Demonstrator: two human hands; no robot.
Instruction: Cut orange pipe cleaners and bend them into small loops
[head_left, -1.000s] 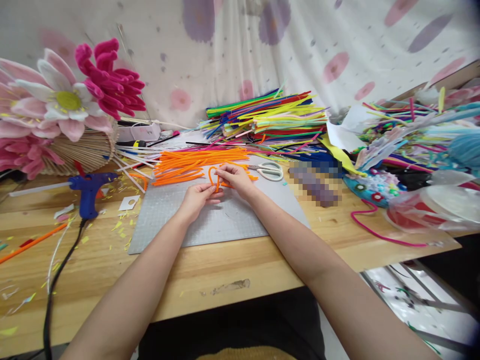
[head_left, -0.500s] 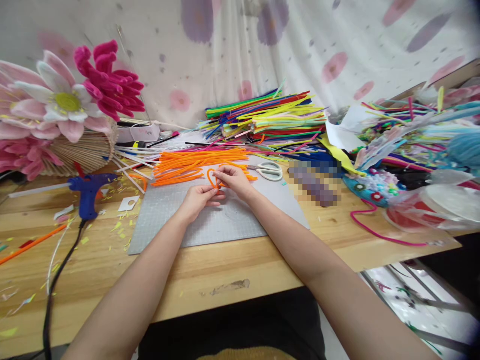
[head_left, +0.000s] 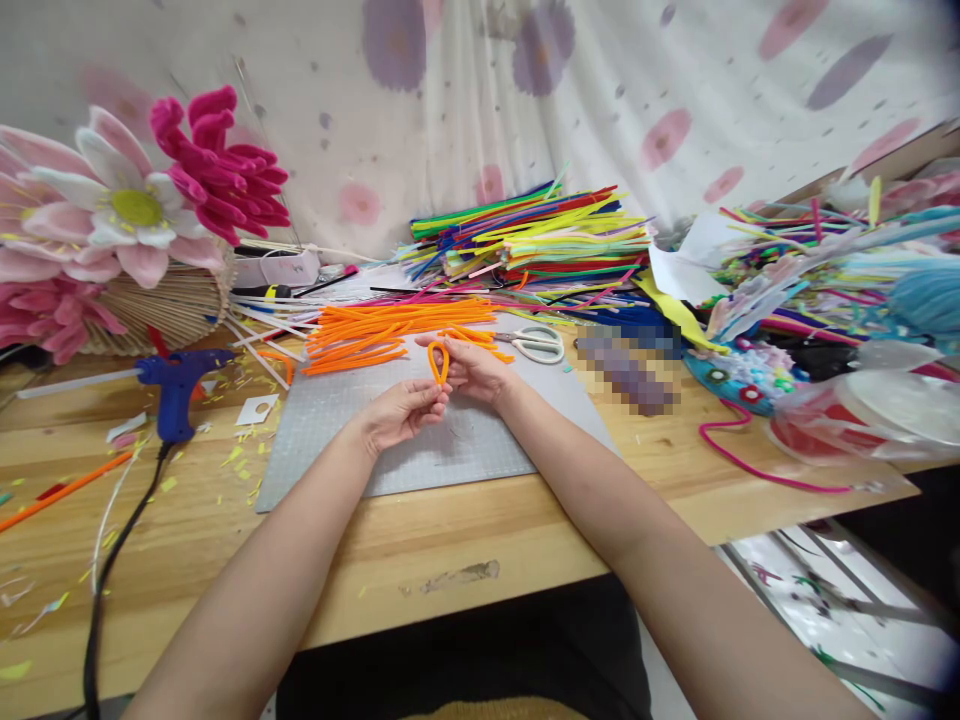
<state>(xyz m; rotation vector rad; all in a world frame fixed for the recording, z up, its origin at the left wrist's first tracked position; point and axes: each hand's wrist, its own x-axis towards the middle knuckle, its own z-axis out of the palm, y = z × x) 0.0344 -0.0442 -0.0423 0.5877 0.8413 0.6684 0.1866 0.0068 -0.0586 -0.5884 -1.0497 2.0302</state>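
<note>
A short orange pipe cleaner [head_left: 447,361] is bent into an upright teardrop loop above the grey cutting mat [head_left: 322,450]. My left hand [head_left: 407,412] pinches the loop's lower end between thumb and fingers. Around the loop's right side is my right hand [head_left: 480,372], closed on it, with a finger reaching behind the top; its exact grip is partly hidden. Just beyond my hands, a bundle of orange pipe cleaners [head_left: 360,335] lies across the mat's far edge. Scissors with pale handles [head_left: 541,345] rest to the right of my right hand.
At left are a blue glue gun [head_left: 176,395] with its black cord and plush flowers [head_left: 135,210] in a woven holder. Colourful pipe cleaners [head_left: 555,235] are piled at the back. A plastic-wrapped tub [head_left: 840,415] and a pink cord [head_left: 750,465] are at right.
The orange loop has turned upright and now shows as a narrow teardrop. My left fingers have closed at its base, and my right hand has shifted slightly right and down.
</note>
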